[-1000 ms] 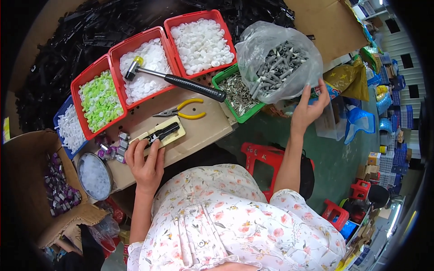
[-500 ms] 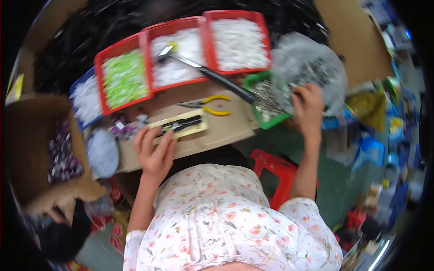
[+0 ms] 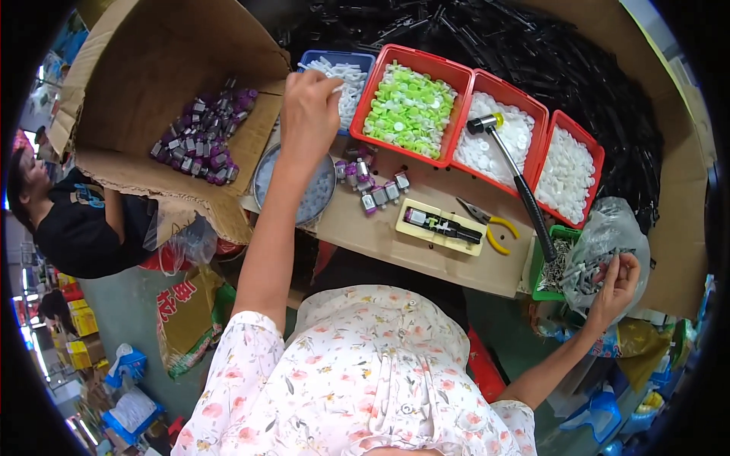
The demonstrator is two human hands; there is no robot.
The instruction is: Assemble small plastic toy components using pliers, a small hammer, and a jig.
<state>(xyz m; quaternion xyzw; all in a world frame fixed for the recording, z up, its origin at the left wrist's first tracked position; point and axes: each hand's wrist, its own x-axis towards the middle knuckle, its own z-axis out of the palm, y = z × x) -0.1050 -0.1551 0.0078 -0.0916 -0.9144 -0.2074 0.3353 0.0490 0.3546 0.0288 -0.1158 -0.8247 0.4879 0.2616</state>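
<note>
My left hand (image 3: 310, 114) reaches over the blue bin (image 3: 370, 67) of thin white plastic pieces. Its fingers are pinched, and a bit of white plastic shows at the fingertips. At the far right, my right hand (image 3: 617, 289) is at the clear plastic bag (image 3: 633, 228) of small grey metal parts. Its fingers are curled together, and anything between them is too small to make out. On the cardboard-topped bench (image 3: 365, 235) lies a cream holder (image 3: 464, 248) with a black part and a silver block in it, touched by neither hand.
Yellow-handled pliers (image 3: 499, 234) lie beside the holder. A hammer (image 3: 525, 190) rests across the red bins (image 3: 456, 159) and a green bin (image 3: 541, 294) of metal pins. Purple-and-silver blocks (image 3: 370, 199) lie near a round dish (image 3: 268, 199). Left are a cardboard box (image 3: 144, 83) and another person (image 3: 84, 220).
My view has swung to the left. My left hand has left the cream holder and gone up to the blue bin. My right hand stays by the plastic bag, now at its near side.
</note>
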